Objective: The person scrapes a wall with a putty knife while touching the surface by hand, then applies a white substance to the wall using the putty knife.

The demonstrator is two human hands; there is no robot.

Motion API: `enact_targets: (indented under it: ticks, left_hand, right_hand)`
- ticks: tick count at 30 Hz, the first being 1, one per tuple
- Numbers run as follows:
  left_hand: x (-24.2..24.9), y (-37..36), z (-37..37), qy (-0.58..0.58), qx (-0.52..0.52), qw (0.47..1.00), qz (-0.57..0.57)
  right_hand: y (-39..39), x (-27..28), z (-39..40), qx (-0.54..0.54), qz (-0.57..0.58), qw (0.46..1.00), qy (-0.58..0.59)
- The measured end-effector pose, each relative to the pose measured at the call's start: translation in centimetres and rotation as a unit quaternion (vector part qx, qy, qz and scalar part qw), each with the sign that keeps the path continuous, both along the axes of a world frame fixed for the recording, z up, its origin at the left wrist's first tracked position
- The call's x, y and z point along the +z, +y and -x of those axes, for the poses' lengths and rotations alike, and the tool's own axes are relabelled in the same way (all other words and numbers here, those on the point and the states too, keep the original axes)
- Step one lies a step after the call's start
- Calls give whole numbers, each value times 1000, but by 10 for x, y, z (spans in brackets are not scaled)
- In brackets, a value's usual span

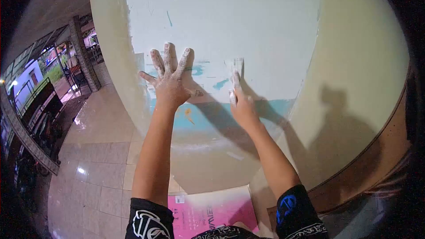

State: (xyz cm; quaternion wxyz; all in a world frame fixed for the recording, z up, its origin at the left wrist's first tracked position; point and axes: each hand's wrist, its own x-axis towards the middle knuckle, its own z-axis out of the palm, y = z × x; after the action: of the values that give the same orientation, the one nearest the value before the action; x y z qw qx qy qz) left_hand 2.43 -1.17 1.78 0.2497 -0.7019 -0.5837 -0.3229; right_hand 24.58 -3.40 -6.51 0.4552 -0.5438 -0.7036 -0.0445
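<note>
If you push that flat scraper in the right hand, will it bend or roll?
The scraper's flat end looks thin, so it might bend a little. Being flat, it probably wouldn't roll. It's likely light too, since it looks small and just the right hand holds it.

White patch [230, 17]: matt, chalky, mostly smooth, finely scratched, ragged along the edge
Blue strip [208, 121]: smooth-looking paint, little shine
Scraper [237, 65]: blade apparently metal, smeared dull white
Left hand [171, 89]: coated in dry-looking white powder
Sleeves [150, 219]: matt cloth, printed
Floor tiles [110, 175]: glossy, reflecting light
Pink box [192, 221]: looks like printed cardboard
</note>
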Motion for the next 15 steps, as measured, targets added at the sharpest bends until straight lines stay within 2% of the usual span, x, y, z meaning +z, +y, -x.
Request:
enact_targets:
  ticks: [3, 6, 7, 10, 11, 12, 14, 15]
  left_hand:
    - [8, -6, 0, 9, 10, 998, 60]
    - [7, -5, 0, 12, 6, 998, 63]
    - [5, -3, -1, 25, 20, 999, 43]
    - [6, -4, 0, 16, 13, 998, 53]
    - [-2, 4, -1, 15, 34, 999, 6]
    - [-1, 3, -2, 15, 35, 999, 5]
    - [1, -1, -4, 11, 34, 999, 15]
    - [3, -3, -4, 10, 26, 999, 20]
  right_hand:
    - [-2, -37, -1, -18, 76, 997, -12]
    - [-11, 10, 8, -45, 63, 997, -2]
    - [-3, 18, 4, -18, -4, 1000, -7]
    - [-2, 15, 4, -16, 19, 1000, 4]
    - [-12, 6, 8, -26, 87, 996, -1]
    - [-18, -1, 9, -12, 137, 990, -7]
    - [0, -15, 3, 27, 19, 999, 8]
    - [1, -4, 4, 27, 19, 999, 9]
